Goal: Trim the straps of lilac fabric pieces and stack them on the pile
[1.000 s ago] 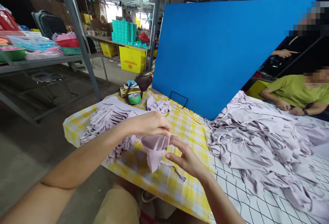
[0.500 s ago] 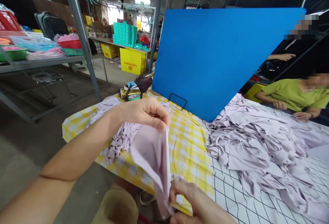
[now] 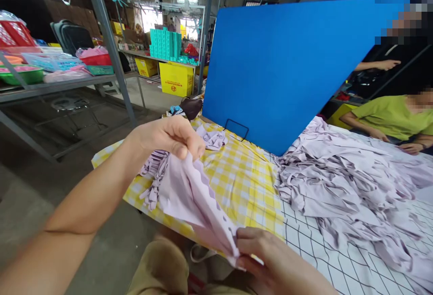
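A lilac piece of fabric (image 3: pixel 196 200) is stretched between my two hands above the yellow checked cloth. Its upper edge is wavy, with a few small dark holes or gaps toward my right hand. My left hand (image 3: pixel 169 137) pinches the far upper corner. Lower down, my right hand (image 3: pixel 255 250) grips the near corner between thumb and fingers. Behind the held fabric lies a bundle of lilac strips (image 3: pixel 152 186), partly hidden by my left hand. Another small lilac piece (image 3: pixel 213 138) rests farther back on the yellow checked cloth (image 3: pixel 243 173).
A big heap of lilac fabric (image 3: pixel 338 182) covers the right side, on a white grid-patterned cloth (image 3: pixel 314 241). A blue board (image 3: pixel 270 74) stands upright at the back, beside a black wire stand (image 3: pixel 237 128). A co-worker in a green shirt (image 3: pixel 389 114) sits at right. A metal post (image 3: pixel 108 42) rises at left.
My left hand has moved left and my right hand slightly right and up. The fabric has spread from a near-vertical fold to a slant, showing its wavy edge.
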`<state>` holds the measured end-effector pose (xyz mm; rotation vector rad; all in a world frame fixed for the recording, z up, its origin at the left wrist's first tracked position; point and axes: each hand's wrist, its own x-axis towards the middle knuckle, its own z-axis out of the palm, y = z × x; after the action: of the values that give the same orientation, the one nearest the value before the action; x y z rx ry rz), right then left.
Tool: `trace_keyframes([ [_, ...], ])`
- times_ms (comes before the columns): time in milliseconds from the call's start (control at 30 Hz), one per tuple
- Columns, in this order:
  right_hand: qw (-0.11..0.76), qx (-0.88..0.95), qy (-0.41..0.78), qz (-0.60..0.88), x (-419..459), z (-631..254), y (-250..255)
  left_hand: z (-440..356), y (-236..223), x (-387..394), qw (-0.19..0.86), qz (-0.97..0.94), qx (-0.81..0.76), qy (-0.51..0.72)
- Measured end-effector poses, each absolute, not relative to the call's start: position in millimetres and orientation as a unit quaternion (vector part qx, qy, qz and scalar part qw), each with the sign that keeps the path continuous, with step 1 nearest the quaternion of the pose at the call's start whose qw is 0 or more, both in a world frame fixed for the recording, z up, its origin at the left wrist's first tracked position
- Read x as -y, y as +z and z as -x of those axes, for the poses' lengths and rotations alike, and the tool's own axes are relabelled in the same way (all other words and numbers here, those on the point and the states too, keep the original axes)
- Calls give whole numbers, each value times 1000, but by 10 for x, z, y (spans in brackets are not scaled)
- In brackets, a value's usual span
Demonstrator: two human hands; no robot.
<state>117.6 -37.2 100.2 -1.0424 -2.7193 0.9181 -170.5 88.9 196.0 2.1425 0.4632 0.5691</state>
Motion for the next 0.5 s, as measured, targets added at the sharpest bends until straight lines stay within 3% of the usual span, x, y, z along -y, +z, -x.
trace_keyframes([
  [200, 84, 874, 249, 408, 335, -1550, 1378, 1966, 1980, -849, 403, -852, -222, 248],
  [500, 105, 890, 221, 386, 572, -1770, 1579, 1986, 1990, -796, 287, -852, -342, 273],
])
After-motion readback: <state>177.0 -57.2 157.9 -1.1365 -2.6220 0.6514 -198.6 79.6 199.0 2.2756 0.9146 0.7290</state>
